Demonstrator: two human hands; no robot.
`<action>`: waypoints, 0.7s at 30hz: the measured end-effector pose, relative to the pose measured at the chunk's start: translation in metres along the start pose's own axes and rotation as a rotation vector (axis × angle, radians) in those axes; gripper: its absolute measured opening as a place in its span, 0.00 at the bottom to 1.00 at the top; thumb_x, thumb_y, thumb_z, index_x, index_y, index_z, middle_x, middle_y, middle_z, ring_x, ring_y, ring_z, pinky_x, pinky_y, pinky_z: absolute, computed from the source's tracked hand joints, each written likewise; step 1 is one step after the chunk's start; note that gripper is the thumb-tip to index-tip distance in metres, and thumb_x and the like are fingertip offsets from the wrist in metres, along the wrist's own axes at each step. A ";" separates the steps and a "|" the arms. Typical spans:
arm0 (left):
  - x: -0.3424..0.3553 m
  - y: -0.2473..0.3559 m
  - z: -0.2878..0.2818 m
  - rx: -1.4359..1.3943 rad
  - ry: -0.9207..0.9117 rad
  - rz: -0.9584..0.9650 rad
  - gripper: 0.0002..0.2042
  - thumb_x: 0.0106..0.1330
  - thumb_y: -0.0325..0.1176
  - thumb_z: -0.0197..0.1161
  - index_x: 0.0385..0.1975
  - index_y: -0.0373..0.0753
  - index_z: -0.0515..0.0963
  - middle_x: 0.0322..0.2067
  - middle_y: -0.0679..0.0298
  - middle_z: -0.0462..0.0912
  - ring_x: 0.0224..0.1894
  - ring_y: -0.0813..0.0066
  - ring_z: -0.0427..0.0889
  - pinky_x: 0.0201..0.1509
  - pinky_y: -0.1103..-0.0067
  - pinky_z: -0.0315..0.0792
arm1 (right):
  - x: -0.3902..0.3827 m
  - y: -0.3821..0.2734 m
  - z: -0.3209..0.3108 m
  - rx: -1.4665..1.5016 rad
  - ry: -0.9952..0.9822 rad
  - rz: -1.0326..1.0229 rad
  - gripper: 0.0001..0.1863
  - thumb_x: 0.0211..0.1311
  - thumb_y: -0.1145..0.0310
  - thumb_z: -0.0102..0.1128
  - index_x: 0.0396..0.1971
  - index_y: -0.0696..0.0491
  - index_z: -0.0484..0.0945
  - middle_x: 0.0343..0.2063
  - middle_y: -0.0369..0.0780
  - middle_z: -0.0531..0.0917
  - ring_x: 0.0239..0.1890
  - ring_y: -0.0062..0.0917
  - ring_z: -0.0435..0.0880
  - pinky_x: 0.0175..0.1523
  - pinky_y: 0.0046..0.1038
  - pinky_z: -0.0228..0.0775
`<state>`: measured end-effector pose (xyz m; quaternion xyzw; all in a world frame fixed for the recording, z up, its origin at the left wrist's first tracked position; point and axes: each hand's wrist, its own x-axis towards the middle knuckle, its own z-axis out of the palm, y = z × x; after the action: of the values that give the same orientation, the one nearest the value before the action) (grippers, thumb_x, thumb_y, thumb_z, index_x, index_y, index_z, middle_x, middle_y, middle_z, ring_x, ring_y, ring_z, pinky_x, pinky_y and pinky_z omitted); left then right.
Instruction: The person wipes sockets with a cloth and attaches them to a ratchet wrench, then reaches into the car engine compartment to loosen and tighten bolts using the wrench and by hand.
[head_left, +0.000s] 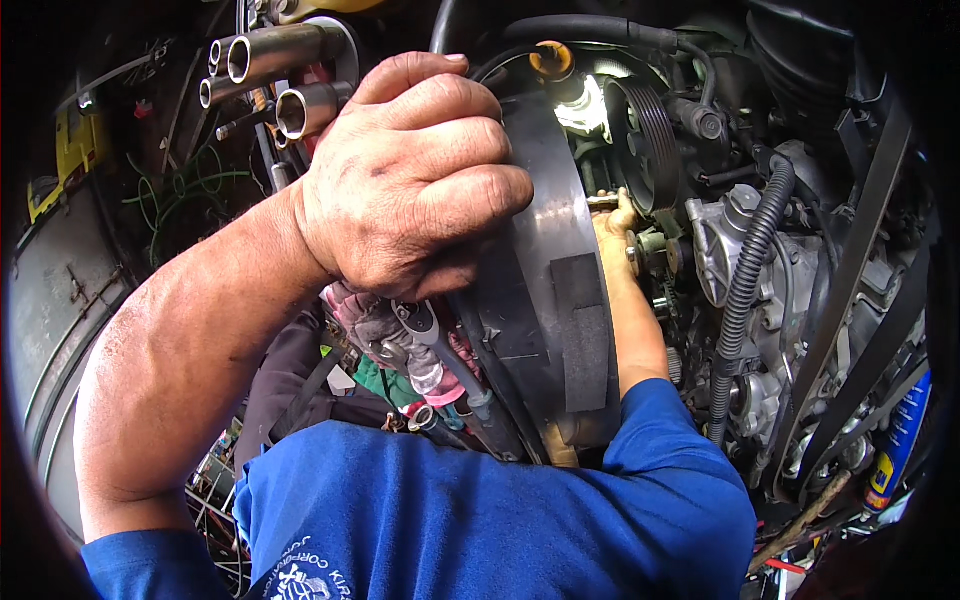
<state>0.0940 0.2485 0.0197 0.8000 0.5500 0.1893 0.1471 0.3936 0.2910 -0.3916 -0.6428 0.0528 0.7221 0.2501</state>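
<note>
My left hand [420, 180] is closed in a fist, large in front of the black curved plastic shroud [530, 260]. Its curled fingers face away, so whatever they grip is hidden. Behind the shroud, my right hand [615, 218] reaches up into the engine, in the light below a ribbed pulley [652, 145]. Its fingers are bent together at a small metal piece [601, 202], too small to name. Beneath my left hand lies a ratchet head [415, 322] by grey and pink cloths [370, 330].
Several chrome sockets [275, 55] stand in a cluster at upper left. A lit lamp [580, 100] shines beside the pulley. A corrugated hose [745, 290] and loose black belt [850, 260] cross the engine's right side. A blue spray can [898, 440] stands at far right.
</note>
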 end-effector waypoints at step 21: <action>-0.003 0.000 0.001 -0.024 0.038 -0.004 0.28 0.32 0.43 0.66 0.39 0.40 0.79 0.34 0.62 0.79 0.45 0.58 0.79 0.61 0.56 0.63 | -0.048 0.034 0.030 -0.763 -0.325 -0.018 0.04 0.67 0.67 0.55 0.33 0.50 0.76 0.21 0.30 0.73 0.17 0.16 0.71 0.23 0.23 0.66</action>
<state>0.0933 0.2463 0.0186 0.7933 0.5521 0.2107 0.1466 0.3542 0.2596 -0.3492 -0.5676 -0.2646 0.7796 0.0052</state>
